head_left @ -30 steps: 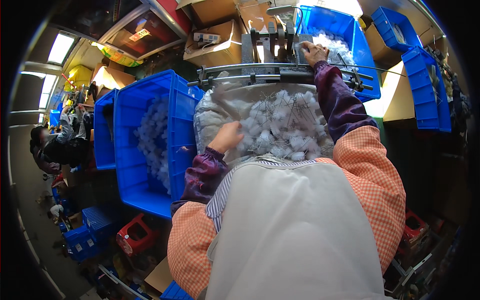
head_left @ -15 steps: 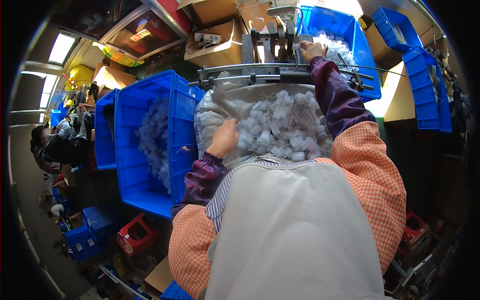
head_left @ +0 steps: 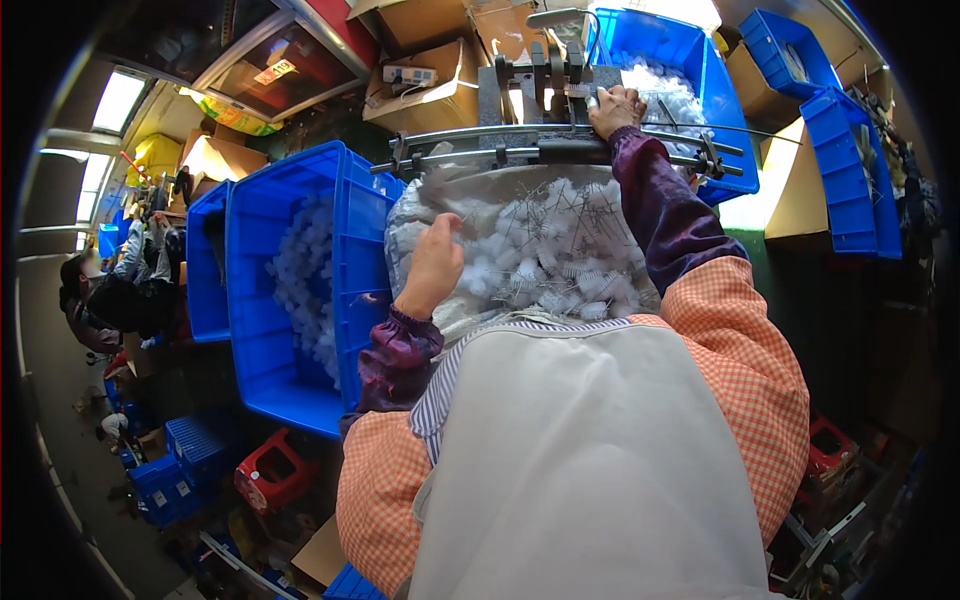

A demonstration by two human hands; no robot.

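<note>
My right hand [head_left: 617,110] is at the bench fixture [head_left: 545,92], a grey block with dark upright plates. Its fingers are curled closed beside a small pale ribbed piece [head_left: 578,90]; what they grip is hidden. My left hand [head_left: 434,266] is raised over the left side of a cloth-lined tray [head_left: 405,215], its fingers bent together. Whether anything is pinched there is too small to tell. In the tray lies a heap of white translucent plastic pieces [head_left: 540,250], with thin metal pins [head_left: 570,212] strewn among them. Two metal rods [head_left: 460,147] run across the tray's far edge.
To the left stands a large blue bin [head_left: 285,385] with white pieces inside. Another blue bin [head_left: 725,120] of white pieces is at the far right, near smaller blue crates [head_left: 845,185]. An open cardboard box [head_left: 435,105] sits behind the rods. A red stool [head_left: 270,470] is at lower left.
My left hand has risen a little and drawn left, away from the white pieces. My right hand stays at the fixture, having shifted slightly nearer, its fingers more curled.
</note>
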